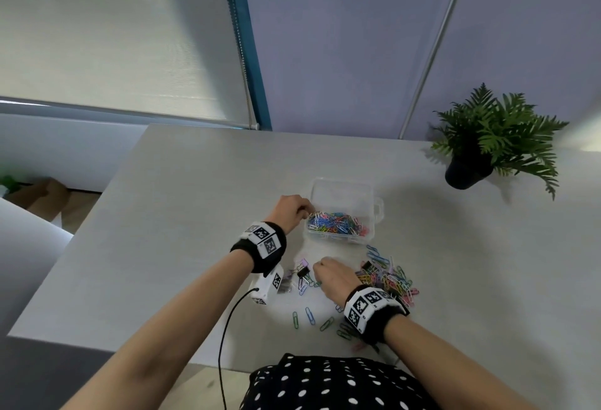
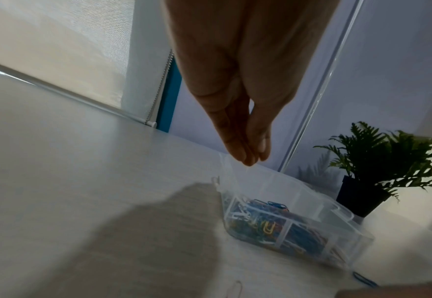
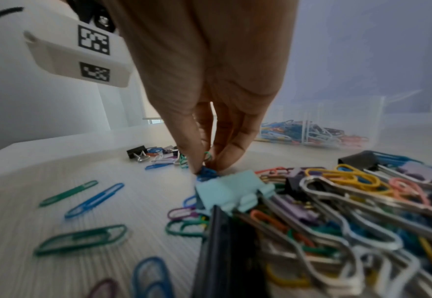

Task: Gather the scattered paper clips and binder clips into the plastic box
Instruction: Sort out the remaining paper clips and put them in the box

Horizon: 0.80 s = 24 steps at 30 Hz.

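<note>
The left hand (image 1: pixel 290 209) hung at the left rim of the clear plastic box (image 1: pixel 377 206), its fingertips (image 2: pixel 248 159) bunched together and pointing down over the near compartment; whether anything was still pinched between them could not be told from the wrist view. The box stood open on the grey table (image 1: pixel 182 214), its front half already heaped with coloured paper clips (image 1: pixel 335 222). Just beside it, nearer the person, a black binder clip (image 1: pixel 303 272) lay among a few strays. Right of that, the right hand (image 1: pixel 333 276) pressed down on the table, thumb and fingers (image 3: pixel 225 159) closing on what looked like a small blue paper clip (image 3: pixel 206 173). Furthest right lay the main scatter (image 1: pixel 390 279), a pale blue binder clip (image 3: pixel 231 190) on top of it. The wire clips would be light, springy and slick on the smooth top, so likely to tangle and best raked into a pinch; the binder clips, stiffer and heavier, seemed easiest taken by the folded body rather than the loose steel handles.
</note>
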Available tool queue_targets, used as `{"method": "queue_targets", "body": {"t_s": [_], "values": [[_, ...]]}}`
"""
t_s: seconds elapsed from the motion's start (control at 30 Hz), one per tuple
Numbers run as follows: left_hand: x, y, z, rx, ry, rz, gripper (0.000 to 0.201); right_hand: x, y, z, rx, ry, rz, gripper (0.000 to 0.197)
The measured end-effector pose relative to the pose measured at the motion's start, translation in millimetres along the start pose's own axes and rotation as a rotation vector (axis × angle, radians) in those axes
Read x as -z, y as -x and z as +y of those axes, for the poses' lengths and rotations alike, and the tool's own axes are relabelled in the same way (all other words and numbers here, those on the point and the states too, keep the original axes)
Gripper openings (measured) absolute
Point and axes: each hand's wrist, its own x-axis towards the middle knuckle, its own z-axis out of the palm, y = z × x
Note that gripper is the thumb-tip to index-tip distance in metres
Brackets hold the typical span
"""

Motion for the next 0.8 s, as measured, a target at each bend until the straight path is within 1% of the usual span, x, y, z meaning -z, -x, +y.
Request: {"method": "queue_targets", "body": {"t_s": [0.03, 0.1, 0.27, 0.33, 0.4, 0.43, 0.5, 0.53, 0.6, 0.67, 0.7, 0.73, 0.8], "values": [[2, 8, -3, -0.012, 0.027, 0.012, 0.026, 1, 0, 1, 0.005, -0.001, -0.010, 0.018], [4, 26, -10, -0.048, 0.055, -0.041, 0.025, 3, 0, 2, 0.011, -0.011, -0.032, 0.018], [-8, 71, -26, -0.145, -0.072, -0.351, 0.020, 9, 0, 2, 0.033, -0.046, -0.038, 0.016], [-20, 86, -32, -0.211, -0.142, -0.440, 0.019, 11, -1, 3, 0.056, -0.079, -0.043, 0.012], [-34, 102, -39, -0.314, -0.247, -0.494, 0.022, 12, -2, 5, 0.079, -0.101, -0.052, 0.013], [-39, 110, -42, -0.342, -0.327, -0.513, 0.027, 12, -2, 7, 0.086, -0.109, -0.055, 0.015], [-47, 122, -45, -0.329, -0.447, -0.549, 0.039, 13, -2, 11, 0.089, -0.135, -0.069, 0.013], [-48, 126, -43, -0.334, -0.467, -0.557, 0.044, 14, -2, 12, 0.084, -0.167, -0.075, 0.012], [-49, 128, -34, -0.390, -0.483, -0.564, 0.051, 21, -2, 18, 0.054, -0.306, -0.067, 0.013], [-52, 126, -22, -0.462, -0.500, -0.565, 0.049, 35, -1, 25, 0.005, -0.479, -0.021, 0.019], [-54, 124, -16, -0.490, -0.495, -0.556, 0.046, 45, 0, 28, -0.025, -0.550, 0.014, 0.017], [-57, 124, -12, -0.514, -0.469, -0.551, 0.042, 56, 0, 31, -0.055, -0.614, 0.060, 0.015], [-62, 123, -8, -0.550, -0.424, -0.543, 0.033, 77, -4, 41, -0.105, -0.719, 0.189, 0.017]]}}
